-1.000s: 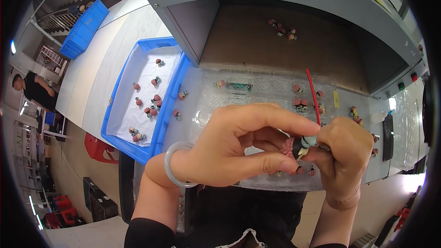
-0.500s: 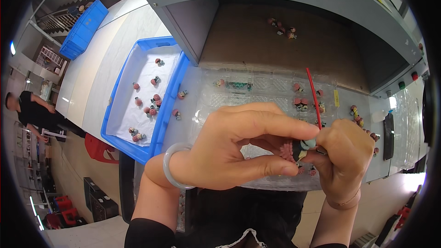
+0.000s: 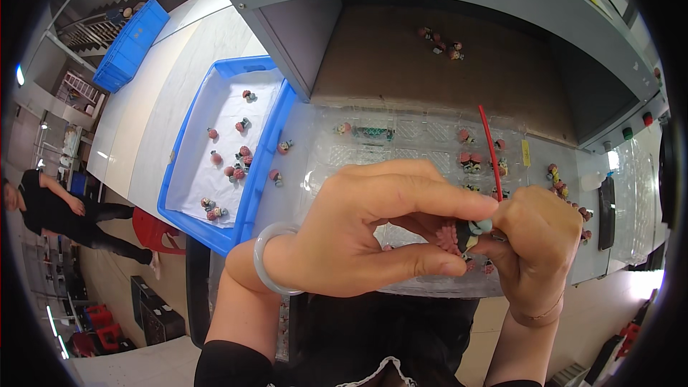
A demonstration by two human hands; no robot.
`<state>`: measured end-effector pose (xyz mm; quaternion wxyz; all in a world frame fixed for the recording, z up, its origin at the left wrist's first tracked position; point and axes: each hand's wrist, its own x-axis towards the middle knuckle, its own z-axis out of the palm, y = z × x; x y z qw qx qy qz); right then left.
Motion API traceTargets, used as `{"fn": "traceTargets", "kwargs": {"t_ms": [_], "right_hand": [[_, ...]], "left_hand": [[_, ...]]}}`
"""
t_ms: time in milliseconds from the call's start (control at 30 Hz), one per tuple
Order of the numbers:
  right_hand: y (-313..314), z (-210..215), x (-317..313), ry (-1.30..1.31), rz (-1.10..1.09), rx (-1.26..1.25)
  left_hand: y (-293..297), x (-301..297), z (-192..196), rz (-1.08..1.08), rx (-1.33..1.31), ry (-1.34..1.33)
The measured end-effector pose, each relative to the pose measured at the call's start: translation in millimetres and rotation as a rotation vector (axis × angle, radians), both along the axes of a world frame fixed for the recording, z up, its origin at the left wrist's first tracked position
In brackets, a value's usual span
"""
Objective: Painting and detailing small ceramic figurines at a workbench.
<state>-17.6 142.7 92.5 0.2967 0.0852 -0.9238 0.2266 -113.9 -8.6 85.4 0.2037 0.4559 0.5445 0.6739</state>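
Observation:
Between the thumb and fingers of my left hand (image 3: 373, 222) sits a small figurine (image 3: 450, 238) with a bumpy pink top and a dark and grey-green part. My right hand (image 3: 537, 233) is closed around a thin red stick-like tool (image 3: 489, 145), whose long end points up and away. Its working end is hidden at the figurine, where both hands meet. Beneath them lies a clear plastic tray (image 3: 423, 129) with moulded compartments, some holding similar pink-topped figurines (image 3: 470, 161).
A blue bin (image 3: 170, 193) lined with white holds several figurines at left. A grey open-fronted booth (image 3: 287, 36) stands behind, with figurines (image 3: 441, 44) inside. More figurines (image 3: 556, 179) lie at right beside a black bar (image 3: 606, 211). A person (image 3: 57, 208) walks at far left.
My hands, the figurine and the red tool stay almost still. The person at far left has come nearer to the red stool.

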Motion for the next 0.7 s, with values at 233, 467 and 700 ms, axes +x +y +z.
{"fn": "traceTargets", "kwargs": {"t_ms": [233,467,700], "right_hand": [[0.6,-0.2,-2.1,0.007,0.038,-0.067],[-0.4,-0.6,-0.4,0.000,0.003,-0.022],[0.0,-0.6,0.8,-0.014,-0.001,-0.004]], "left_hand": [[1.0,0.5,-0.7,-0.005,0.014,-0.046],[0.5,1.8,-0.7,-0.003,0.014,-0.071],[1.1,1.5,-0.9,0.015,0.023,0.001]]}}
